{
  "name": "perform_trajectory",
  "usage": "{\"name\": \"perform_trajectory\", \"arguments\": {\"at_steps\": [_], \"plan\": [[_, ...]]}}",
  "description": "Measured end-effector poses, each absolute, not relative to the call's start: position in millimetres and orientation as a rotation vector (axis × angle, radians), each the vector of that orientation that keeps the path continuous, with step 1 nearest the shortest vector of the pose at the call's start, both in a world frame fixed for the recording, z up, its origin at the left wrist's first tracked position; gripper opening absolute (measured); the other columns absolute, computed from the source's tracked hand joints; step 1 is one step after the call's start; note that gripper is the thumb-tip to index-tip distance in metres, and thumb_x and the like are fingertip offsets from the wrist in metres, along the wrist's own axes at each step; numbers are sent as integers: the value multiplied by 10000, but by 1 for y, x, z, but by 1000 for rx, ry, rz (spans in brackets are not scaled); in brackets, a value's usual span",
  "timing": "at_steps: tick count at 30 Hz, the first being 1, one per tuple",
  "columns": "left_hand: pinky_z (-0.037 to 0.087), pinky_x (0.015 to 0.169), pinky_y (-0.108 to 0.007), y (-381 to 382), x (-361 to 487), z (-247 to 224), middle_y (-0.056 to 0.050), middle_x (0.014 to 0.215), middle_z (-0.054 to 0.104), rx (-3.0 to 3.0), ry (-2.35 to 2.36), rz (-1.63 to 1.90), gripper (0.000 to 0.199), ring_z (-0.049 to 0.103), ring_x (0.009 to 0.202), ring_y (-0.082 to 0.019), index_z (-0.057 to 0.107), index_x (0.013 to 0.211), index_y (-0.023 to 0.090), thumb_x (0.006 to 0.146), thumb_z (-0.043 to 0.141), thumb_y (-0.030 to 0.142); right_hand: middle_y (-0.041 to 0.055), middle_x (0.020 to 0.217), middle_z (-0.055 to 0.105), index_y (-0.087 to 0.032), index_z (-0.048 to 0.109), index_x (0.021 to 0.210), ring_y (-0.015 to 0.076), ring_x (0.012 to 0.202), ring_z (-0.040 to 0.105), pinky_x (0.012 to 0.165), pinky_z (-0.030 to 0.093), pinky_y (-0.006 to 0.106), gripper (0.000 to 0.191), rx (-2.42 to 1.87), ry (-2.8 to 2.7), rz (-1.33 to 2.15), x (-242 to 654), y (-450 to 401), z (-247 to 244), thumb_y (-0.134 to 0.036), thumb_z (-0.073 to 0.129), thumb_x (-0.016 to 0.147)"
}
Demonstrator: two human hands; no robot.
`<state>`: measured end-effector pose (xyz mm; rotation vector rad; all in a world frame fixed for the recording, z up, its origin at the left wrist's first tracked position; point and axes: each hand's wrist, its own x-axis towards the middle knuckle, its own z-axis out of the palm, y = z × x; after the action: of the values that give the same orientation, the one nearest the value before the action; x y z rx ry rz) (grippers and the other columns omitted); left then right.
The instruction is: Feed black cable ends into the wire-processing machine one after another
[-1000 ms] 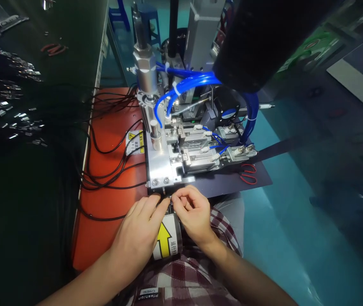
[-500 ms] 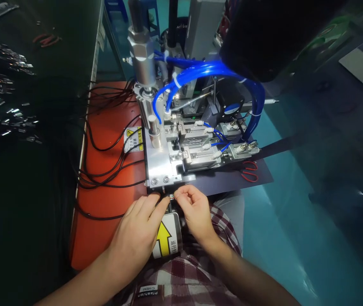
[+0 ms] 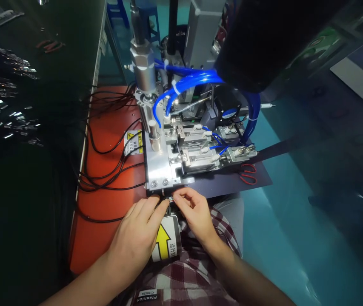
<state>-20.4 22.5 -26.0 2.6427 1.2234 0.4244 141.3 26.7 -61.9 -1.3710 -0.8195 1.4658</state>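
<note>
Dim surroundings, white glare on the metal plate (image 3: 159, 166), deep shadow at left, stretched, blurry edges

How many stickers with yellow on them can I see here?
2: a warning sticker on the red board, beside the metal plate, and an arrow sticker partly covered by the left hand. More may be hidden behind the machine.

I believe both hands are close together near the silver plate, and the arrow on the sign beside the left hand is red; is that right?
Not quite: in the head view, the arrow on the sign beside the left hand is yellow, not red. The right hand is indeed close to the left, near the silver plate.
</note>
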Motion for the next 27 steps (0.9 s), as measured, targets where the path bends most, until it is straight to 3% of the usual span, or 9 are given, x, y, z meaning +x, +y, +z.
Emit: {"name": "perform_trajectory", "arguments": {"at_steps": [6,15,27], "plan": [[491,682,-389,23,-21,-27,-157,1030,535,2663,1220,429,338,489,855,-256,517,1174,53,859,396,36,-44,598,472,-167,552,725,89,506,375,467,306,220,161,-1390,-819,1322,129,23,-63,-299,592,807],[473,730,-392,21,-22,-28,-150,1061,527,2653,1225,397,346,484,889,-260,488,1203,73,870,395,52,-54,561,447,-162,553,755,80,460,357,432,279,220,224,-1368,-800,1467,134,23,-60,-367,536,846],[451,762,-359,23,-22,-26,-129,1043,536,2619,1229,483,321,486,895,-239,503,1169,69,875,377,55,-84,491,407,-183,500,746,81,428,364,428,285,214,189,-1372,-828,1521,133,24,-63,-336,525,855]]}}
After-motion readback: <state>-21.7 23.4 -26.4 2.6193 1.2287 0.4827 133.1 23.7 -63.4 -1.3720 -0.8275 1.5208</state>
